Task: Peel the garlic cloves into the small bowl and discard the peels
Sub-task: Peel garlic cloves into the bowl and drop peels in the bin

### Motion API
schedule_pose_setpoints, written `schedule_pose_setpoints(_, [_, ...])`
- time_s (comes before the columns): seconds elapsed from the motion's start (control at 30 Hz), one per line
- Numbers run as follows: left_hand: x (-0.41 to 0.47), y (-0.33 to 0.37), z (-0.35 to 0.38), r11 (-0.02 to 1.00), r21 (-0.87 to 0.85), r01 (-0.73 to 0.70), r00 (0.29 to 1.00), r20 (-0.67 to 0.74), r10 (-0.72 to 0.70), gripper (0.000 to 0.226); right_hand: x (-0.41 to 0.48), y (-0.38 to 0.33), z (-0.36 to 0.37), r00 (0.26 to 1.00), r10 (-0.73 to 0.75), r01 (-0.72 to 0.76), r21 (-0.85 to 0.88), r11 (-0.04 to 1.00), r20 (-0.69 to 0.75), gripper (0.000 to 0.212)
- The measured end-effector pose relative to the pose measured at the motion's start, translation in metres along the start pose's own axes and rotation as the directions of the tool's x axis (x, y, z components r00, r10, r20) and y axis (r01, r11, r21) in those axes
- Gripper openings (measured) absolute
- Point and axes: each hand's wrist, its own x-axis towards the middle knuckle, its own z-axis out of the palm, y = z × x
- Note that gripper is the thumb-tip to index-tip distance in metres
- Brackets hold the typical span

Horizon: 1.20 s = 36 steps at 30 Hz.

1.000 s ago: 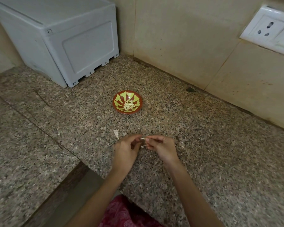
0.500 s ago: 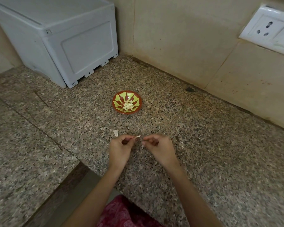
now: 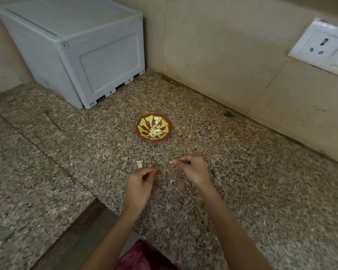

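You're holding left hand (image 3: 141,183) and right hand (image 3: 192,170) apart over the counter (image 3: 252,191), fingertips pinching; blur's hiding which has the clove. Small bowl (image 3: 142,121) is sitting just ahead with peeled cloves (image 3: 155,131), likely keeping drops short. Peel scrap (image 3: 139,164) is lying near your left hand.

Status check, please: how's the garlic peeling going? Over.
Left hand and right hand apart, fingers curled; contents blurred. Peeled cloves sit in small bowl. Peel scrap on counter, short of bowl.
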Motion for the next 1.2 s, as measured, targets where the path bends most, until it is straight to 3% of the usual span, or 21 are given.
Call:
schedule_pose_setpoints(0.2, [-0.009,-0.006,-0.01,1.0,0.012,-0.01,0.999,-0.035,0.01,0.02,0.024,-0.006,0.003,0.999,0.029,-0.025,-0.163,0.986,0.02,0.012])
schedule_pose_setpoints(0.43, [-0.012,-0.017,-0.012,0.996,0.088,-0.017,0.998,-0.064,0.023,0.019,-0.009,-0.002,0.006,0.991,-0.136,0.128,-0.28,0.951,-0.01,0.017])
schedule_pose_setpoints(0.63, [-0.021,-0.022,-0.013,0.994,0.106,0.001,1.0,-0.031,0.002,0.022,-0.065,0.022,0.039,0.9,-0.426,0.395,-0.576,0.716,0.088,0.033])
schedule_pose_setpoints(0.77, [-0.023,-0.022,-0.013,0.994,0.112,0.001,1.0,-0.023,0.002,0.023,-0.082,0.027,0.059,0.865,-0.464,0.459,-0.675,0.578,0.19,0.073])
schedule_pose_setpoints(0.97, [-0.027,-0.022,-0.015,0.995,0.103,-0.01,1.0,-0.024,0.013,0.023,-0.085,0.033,0.04,0.802,-0.491,0.566,-0.698,0.439,0.341,0.094])
schedule_pose_setpoints(1.2, [-0.029,-0.024,-0.016,0.998,0.058,0.01,1.0,0.01,-0.011,0.022,-0.078,0.026,0.01,0.746,-0.423,0.661,-0.649,0.376,0.515,0.068])
